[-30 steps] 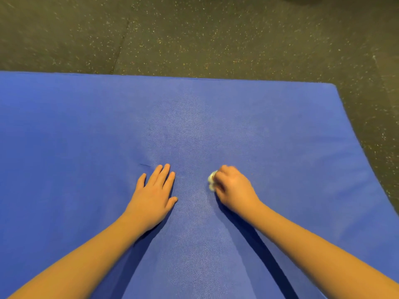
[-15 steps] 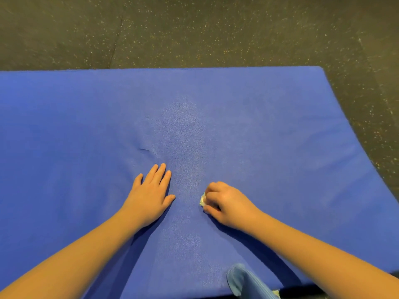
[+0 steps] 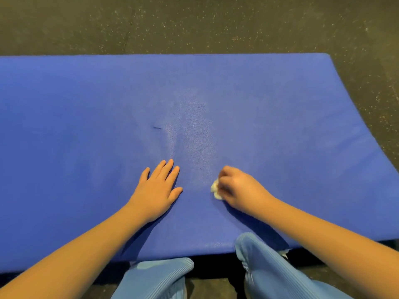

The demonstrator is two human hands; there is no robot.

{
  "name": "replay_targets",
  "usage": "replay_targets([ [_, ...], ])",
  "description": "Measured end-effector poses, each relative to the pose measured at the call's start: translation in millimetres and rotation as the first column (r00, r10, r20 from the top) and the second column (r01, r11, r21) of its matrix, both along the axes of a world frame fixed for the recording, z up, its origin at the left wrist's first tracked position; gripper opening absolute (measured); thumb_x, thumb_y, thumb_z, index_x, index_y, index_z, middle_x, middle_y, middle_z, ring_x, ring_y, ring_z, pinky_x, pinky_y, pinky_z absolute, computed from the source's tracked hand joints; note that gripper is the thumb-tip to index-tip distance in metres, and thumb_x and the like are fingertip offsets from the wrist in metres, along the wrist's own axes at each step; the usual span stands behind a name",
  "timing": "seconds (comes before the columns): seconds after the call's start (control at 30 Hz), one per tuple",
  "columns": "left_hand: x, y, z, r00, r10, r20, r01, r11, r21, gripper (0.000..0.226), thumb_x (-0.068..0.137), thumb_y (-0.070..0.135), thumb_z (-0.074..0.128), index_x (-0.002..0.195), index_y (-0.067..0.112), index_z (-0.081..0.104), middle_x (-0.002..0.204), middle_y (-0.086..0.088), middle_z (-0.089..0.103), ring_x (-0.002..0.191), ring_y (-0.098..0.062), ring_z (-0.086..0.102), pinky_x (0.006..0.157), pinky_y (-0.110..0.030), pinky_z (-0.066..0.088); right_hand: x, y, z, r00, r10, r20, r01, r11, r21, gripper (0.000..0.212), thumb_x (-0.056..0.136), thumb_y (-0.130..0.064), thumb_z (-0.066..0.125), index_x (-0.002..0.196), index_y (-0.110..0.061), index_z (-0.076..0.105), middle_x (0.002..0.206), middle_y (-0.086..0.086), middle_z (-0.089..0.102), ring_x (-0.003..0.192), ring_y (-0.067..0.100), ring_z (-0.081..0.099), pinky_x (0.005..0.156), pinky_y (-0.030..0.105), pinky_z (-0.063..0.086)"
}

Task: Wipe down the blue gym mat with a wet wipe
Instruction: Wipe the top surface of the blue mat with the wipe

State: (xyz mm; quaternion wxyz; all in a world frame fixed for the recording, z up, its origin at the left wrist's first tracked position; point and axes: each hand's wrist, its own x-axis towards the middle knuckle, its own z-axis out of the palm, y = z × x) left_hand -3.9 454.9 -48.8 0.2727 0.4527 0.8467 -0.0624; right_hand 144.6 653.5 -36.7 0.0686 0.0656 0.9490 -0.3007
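Observation:
The blue gym mat (image 3: pixel 280 117) lies flat on the floor and fills most of the head view. My right hand (image 3: pixel 239 187) grips a small crumpled white wet wipe (image 3: pixel 216 188) and presses it against the mat near the front edge, right of centre. Only the wipe's left part shows past my curled fingers. My left hand (image 3: pixel 157 188) lies flat on the mat, fingers straight, a short way left of the wipe. A paler, shiny streak on the mat runs away from me between the two hands.
Dark speckled rubber floor (image 3: pixel 194 24) surrounds the mat at the back and right. My knees in light blue trousers (image 3: pixel 265 270) are at the mat's front edge. A small dark mark (image 3: pixel 157 127) sits on the mat ahead of my left hand.
My right hand has drawn the wipe back toward me along the mat. The view has pulled back, so the mat's front edge and my knees have come into sight. The left hand stays flat.

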Motion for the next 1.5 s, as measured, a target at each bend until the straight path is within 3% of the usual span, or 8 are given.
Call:
replay_targets([
  [0.13, 9, -17, -1, 0.999, 0.033, 0.026, -0.034, 0.997, 0.064, 0.096, 0.069, 0.063, -0.018, 0.155, 0.023, 0.001, 0.162, 0.005, -0.009, 0.148, -0.014, -0.012, 0.119, -0.042, -0.004, -4, -11, -1, 0.988, -0.148, -0.037, 0.150, 0.986, 0.074, 0.019, 0.081, -0.003, 0.065, 0.064, 0.001, 0.059, 0.084, 0.013, 0.057, 0.072, 0.032, 0.055, 0.056, 0.036, 0.045],
  [0.3, 12, -31, 1, 0.998, 0.051, 0.047, -0.056, 0.991, 0.123, 0.096, 0.070, 0.064, -0.014, 0.155, 0.026, 0.008, 0.162, 0.009, -0.003, 0.148, -0.012, -0.008, 0.119, -0.040, -0.002, 12, -55, 29, 0.984, 0.133, 0.119, -0.119, 0.986, -0.117, 0.010, 0.082, -0.016, 0.065, 0.080, -0.006, 0.066, 0.089, 0.005, 0.058, 0.080, 0.021, 0.055, 0.071, 0.033, 0.044],
  [0.47, 15, -45, 4, 0.992, 0.076, 0.102, -0.094, 0.979, 0.179, 0.097, 0.069, 0.066, -0.010, 0.153, 0.027, 0.018, 0.161, 0.010, 0.007, 0.148, -0.012, -0.001, 0.118, -0.039, -0.001, -4, -44, 26, 0.989, -0.017, 0.149, -0.006, 0.988, 0.152, 0.017, 0.088, -0.014, 0.057, 0.077, -0.001, 0.056, 0.089, 0.012, 0.052, 0.079, 0.033, 0.053, 0.065, 0.042, 0.044],
  [0.73, 18, -93, 15, 0.978, 0.068, 0.195, -0.118, 0.959, 0.256, 0.089, 0.072, 0.071, 0.002, 0.150, 0.034, 0.027, 0.159, 0.018, 0.012, 0.147, -0.005, 0.002, 0.117, -0.031, -0.002, -3, -89, 51, 0.935, 0.228, 0.271, -0.251, 0.967, 0.050, 0.009, 0.089, -0.014, 0.054, 0.083, -0.008, 0.057, 0.096, 0.007, 0.053, 0.078, 0.026, 0.050, 0.066, 0.036, 0.037],
  [1.0, 3, -135, 32, 0.967, 0.015, 0.255, -0.074, 0.972, 0.222, 0.109, 0.053, 0.100, 0.013, 0.147, 0.046, 0.021, 0.147, 0.033, -0.004, 0.137, 0.011, -0.008, 0.118, -0.028, -0.002, 5, -110, 37, 0.972, 0.227, 0.060, -0.231, 0.970, 0.073, 0.022, 0.086, -0.027, 0.053, 0.079, -0.006, 0.058, 0.088, 0.007, 0.056, 0.077, 0.027, 0.051, 0.064, 0.039, 0.044],
  [1.13, -10, -162, 34, 0.981, -0.053, 0.188, 0.030, 0.992, 0.125, 0.106, 0.053, 0.099, 0.024, 0.145, 0.049, 0.003, 0.149, 0.031, -0.013, 0.138, 0.007, -0.013, 0.117, -0.030, 0.000, 20, -109, 46, 0.936, 0.320, 0.147, -0.337, 0.934, 0.119, 0.054, 0.077, -0.060, 0.055, 0.104, -0.014, 0.054, 0.115, 0.000, 0.050, 0.098, 0.020, 0.046, 0.072, 0.032, 0.047],
  [1.23, -16, -180, 32, 0.992, -0.056, 0.111, 0.046, 0.995, 0.091, 0.105, 0.054, 0.099, 0.020, 0.143, 0.049, -0.003, 0.150, 0.028, -0.014, 0.141, 0.002, -0.012, 0.118, -0.035, 0.004, 22, -115, 50, 0.880, 0.366, 0.302, -0.451, 0.844, 0.290, 0.060, 0.076, -0.046, 0.069, 0.120, -0.013, 0.045, 0.131, 0.001, 0.038, 0.115, 0.022, 0.038, 0.078, 0.034, 0.048],
  [1.5, -11, -186, 13, 0.950, -0.194, -0.247, 0.250, 0.941, 0.226, 0.078, 0.085, 0.069, 0.034, 0.145, 0.020, 0.035, 0.147, -0.003, 0.045, 0.131, -0.027, 0.038, 0.105, -0.044, 0.034, 12, -115, 40, 0.923, 0.382, 0.055, -0.369, 0.832, 0.415, 0.036, 0.046, -0.009, 0.074, 0.077, -0.010, 0.055, 0.076, 0.004, 0.055, 0.065, 0.024, 0.051, 0.036, 0.028, 0.036],
])
